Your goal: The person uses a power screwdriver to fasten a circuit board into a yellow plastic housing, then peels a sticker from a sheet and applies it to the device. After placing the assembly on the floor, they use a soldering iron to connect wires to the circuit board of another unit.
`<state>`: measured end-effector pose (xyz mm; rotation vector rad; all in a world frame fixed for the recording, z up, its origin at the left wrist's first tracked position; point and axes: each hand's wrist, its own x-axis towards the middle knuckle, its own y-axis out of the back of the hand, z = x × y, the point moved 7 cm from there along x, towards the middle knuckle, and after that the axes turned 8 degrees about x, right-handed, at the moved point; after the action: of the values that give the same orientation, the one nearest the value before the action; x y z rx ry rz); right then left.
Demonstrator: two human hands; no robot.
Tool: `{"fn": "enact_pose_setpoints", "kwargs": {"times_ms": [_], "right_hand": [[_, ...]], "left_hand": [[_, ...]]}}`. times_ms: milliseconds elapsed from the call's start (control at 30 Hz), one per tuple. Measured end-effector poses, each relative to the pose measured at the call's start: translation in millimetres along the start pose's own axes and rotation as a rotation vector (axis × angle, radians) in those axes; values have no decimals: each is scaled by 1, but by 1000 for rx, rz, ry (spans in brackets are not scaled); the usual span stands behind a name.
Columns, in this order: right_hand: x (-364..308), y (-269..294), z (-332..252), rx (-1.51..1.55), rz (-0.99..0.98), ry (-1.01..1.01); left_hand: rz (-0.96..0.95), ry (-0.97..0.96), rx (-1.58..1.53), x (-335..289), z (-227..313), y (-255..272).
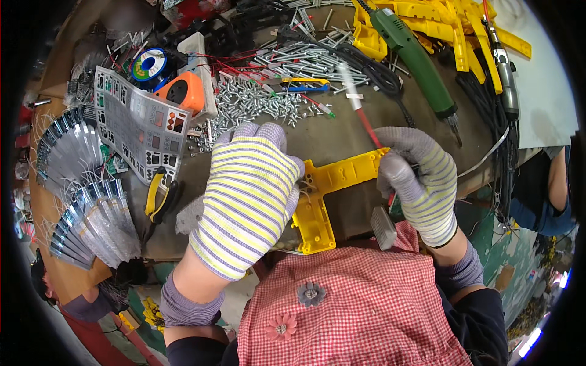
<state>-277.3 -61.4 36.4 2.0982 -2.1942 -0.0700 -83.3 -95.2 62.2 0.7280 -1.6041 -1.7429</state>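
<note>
Both my hands wear striped knit gloves. My left hand (250,195) is closed at the inner corner of a yellow T-shaped plastic housing half (314,226); its fingertips are partly hidden. At the far end of the housing's handle, my right hand (418,180) pinches a red wire (366,125) with a blurred white end pointing up and away. The right thumb lies beside the handle's tip. Below that hand hangs a grey ribbed metal piece (383,227), next to a bit of green; how it joins the wire is hidden.
Loose screws (244,100) are heaped behind my hands. A green electric screwdriver (412,61) and yellow housings (427,21) lie at the back right. To the left are yellow-handled pliers (160,195), a printed sheet (140,119), a solder spool (148,64) and fanned bagged parts (97,219).
</note>
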Motion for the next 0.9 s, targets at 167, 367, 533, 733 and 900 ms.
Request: {"fn": "enact_pose_setpoints", "kwargs": {"times_ms": [167, 367, 533, 733, 900], "right_hand": [[2, -6, -7, -436, 17, 212], [0, -10, -6, -438, -7, 315], [-1, -14, -3, -471, -22, 429], [3, -14, 3, -465, -19, 373], [3, -14, 3, -475, -14, 400]], "left_hand": [[53, -125, 312, 10, 27, -4], [-24, -117, 159, 7, 14, 2], [69, -96, -360, -24, -16, -3], [72, -326, -184, -29, 1, -13], [16, -425, -67, -34, 9, -16]]}}
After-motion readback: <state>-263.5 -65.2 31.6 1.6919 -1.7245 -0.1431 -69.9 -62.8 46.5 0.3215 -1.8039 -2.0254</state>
